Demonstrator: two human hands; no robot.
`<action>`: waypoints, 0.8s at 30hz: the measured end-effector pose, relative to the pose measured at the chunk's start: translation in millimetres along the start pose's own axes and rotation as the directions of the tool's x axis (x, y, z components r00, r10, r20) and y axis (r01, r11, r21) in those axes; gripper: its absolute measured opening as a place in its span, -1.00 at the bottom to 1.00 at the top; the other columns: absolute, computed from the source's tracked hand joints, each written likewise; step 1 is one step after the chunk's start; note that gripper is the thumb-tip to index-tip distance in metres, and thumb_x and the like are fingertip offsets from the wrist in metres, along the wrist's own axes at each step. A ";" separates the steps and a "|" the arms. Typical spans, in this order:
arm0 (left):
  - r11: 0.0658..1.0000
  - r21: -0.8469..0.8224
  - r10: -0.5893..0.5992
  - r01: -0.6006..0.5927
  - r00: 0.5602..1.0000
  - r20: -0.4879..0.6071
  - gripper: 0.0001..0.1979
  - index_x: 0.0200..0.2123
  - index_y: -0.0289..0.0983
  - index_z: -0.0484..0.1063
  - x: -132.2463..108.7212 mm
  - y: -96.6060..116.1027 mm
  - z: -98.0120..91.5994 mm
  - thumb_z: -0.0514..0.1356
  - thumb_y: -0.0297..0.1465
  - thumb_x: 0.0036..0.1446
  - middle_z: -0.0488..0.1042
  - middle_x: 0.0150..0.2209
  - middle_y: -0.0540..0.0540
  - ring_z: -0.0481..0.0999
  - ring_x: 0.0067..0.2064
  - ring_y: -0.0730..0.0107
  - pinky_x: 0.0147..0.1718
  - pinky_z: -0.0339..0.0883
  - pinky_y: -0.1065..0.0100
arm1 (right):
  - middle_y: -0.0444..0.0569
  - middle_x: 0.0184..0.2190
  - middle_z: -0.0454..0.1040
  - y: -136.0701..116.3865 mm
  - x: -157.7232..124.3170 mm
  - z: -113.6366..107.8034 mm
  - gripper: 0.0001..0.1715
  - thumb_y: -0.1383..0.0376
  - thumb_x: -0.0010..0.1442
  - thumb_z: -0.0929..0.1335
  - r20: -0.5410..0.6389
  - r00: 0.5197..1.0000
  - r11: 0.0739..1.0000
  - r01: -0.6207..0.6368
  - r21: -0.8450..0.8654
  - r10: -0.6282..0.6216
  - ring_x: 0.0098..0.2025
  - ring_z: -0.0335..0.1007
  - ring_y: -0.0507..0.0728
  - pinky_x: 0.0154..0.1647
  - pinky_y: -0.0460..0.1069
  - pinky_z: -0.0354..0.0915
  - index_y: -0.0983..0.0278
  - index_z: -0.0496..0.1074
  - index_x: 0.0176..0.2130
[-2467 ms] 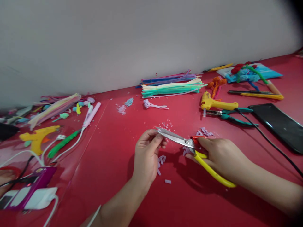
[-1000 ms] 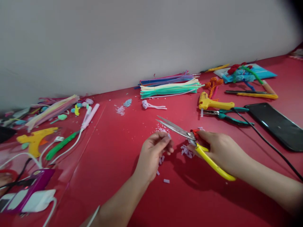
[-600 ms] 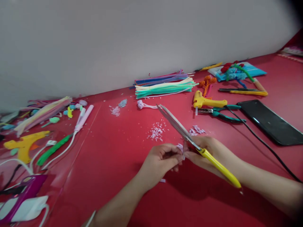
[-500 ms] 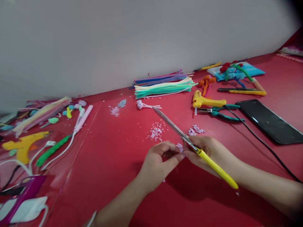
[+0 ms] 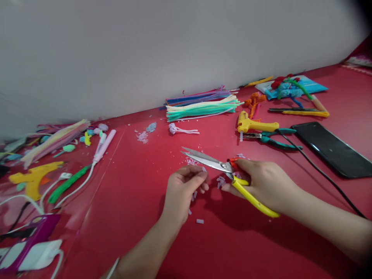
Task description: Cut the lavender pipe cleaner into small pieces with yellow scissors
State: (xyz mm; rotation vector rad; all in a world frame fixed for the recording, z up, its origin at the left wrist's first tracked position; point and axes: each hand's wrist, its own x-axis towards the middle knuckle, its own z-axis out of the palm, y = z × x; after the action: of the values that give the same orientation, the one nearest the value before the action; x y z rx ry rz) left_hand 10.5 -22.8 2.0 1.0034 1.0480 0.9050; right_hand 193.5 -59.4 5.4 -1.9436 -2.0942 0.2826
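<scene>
My right hand is closed around the handles of a pair of scissors, one handle yellow and one orange-red. The blades point left and stand slightly apart, above a scatter of tiny lilac bits. Between the thumb and fingers of my left hand is a small lilac piece of pipe cleaner, just below the blades. Short lilac cut pieces lie on the red table under and beside my left hand, and more lilac pieces lie between the hands.
Behind the hands lie a lilac pipe-cleaner flower and bundles of pipe cleaners. To the right are a yellow glue gun, pliers, a black phone and a cable. At left are another glue gun and a pink corded tool.
The scissors have turned in my right hand and their blades have opened slightly. My left hand has moved left, away from the right. Cut lilac pieces now show between and below the hands.
</scene>
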 end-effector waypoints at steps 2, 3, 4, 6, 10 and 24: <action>0.995 -0.096 0.031 -0.036 0.998 -0.056 -0.94 -0.48 -0.31 0.35 1.5 1.3 -3.0 0.19 -0.47 -0.10 0.41 -0.56 -0.01 0.34 -0.59 0.58 -0.60 0.17 0.52 | -0.16 -0.67 0.26 2.0 0.3 1.6 -0.60 -0.05 -0.07 0.20 0.001 1.000 0.997 0.010 -0.083 -0.010 -0.66 0.11 -0.01 -0.62 -0.11 -0.16 0.22 0.16 -0.51; 0.991 -0.123 0.048 -0.057 0.996 -0.076 -0.95 -0.48 -0.32 0.34 2.0 1.7 -4.2 0.18 -0.48 -0.09 0.42 -0.54 -0.01 0.34 -0.58 0.59 -0.60 0.17 0.53 | -0.15 -0.67 0.27 2.5 0.0 2.7 -0.59 -0.07 -0.06 0.19 0.007 1.000 0.993 0.019 -0.113 -0.018 -0.66 0.11 -0.01 -0.62 -0.11 -0.17 0.22 0.16 -0.51; 0.987 -0.138 0.067 -0.079 0.994 -0.088 -0.96 -0.47 -0.32 0.34 2.3 2.1 -5.3 0.17 -0.48 -0.07 0.42 -0.53 -0.02 0.34 -0.58 0.59 -0.59 0.17 0.53 | -0.14 -0.68 0.27 2.7 -0.4 4.0 -0.57 -0.08 -0.05 0.17 0.013 1.000 0.990 0.029 -0.139 -0.028 -0.66 0.11 0.00 -0.62 -0.10 -0.18 0.23 0.16 -0.51; 0.981 -0.151 0.105 -0.120 0.989 -0.103 -0.97 -0.46 -0.33 0.35 2.7 2.8 -6.9 0.16 -0.48 -0.05 0.42 -0.52 -0.02 0.34 -0.56 0.60 -0.58 0.17 0.53 | -0.14 -0.69 0.26 2.8 -1.3 6.8 -0.55 -0.10 -0.04 0.15 0.026 0.999 0.984 0.050 -0.173 -0.046 -0.67 0.11 0.00 -0.62 -0.09 -0.20 0.23 0.15 -0.53; 0.976 -0.155 0.134 -0.152 0.984 -0.116 -0.98 -0.46 -0.33 0.36 3.3 3.8 -8.8 0.14 -0.48 -0.03 0.39 -0.54 0.00 0.33 -0.55 0.59 -0.56 0.18 0.52 | -0.13 -0.69 0.27 3.6 -2.0 12.6 -0.53 -0.12 -0.03 0.15 0.058 0.996 0.981 0.082 -0.178 -0.072 -0.67 0.11 0.01 -0.61 -0.09 -0.21 0.23 0.15 -0.54; 0.978 -0.162 0.111 -0.130 0.986 -0.124 -0.97 -0.47 -0.32 0.38 3.1 5.2 -8.8 0.15 -0.47 -0.06 0.39 -0.55 0.00 0.33 -0.55 0.57 -0.55 0.19 0.50 | -0.10 -0.67 0.32 5.6 -3.7 17.7 -0.56 -0.06 0.03 0.11 0.040 0.992 0.970 0.125 -0.210 -0.119 -0.68 0.13 0.01 -0.60 -0.07 -0.23 0.24 0.18 -0.50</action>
State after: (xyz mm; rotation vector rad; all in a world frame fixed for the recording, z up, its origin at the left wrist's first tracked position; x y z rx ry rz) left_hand 2.3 -16.6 4.5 0.8873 0.9949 1.1437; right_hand 193.2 -62.0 -13.4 -1.9216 -2.3351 0.0616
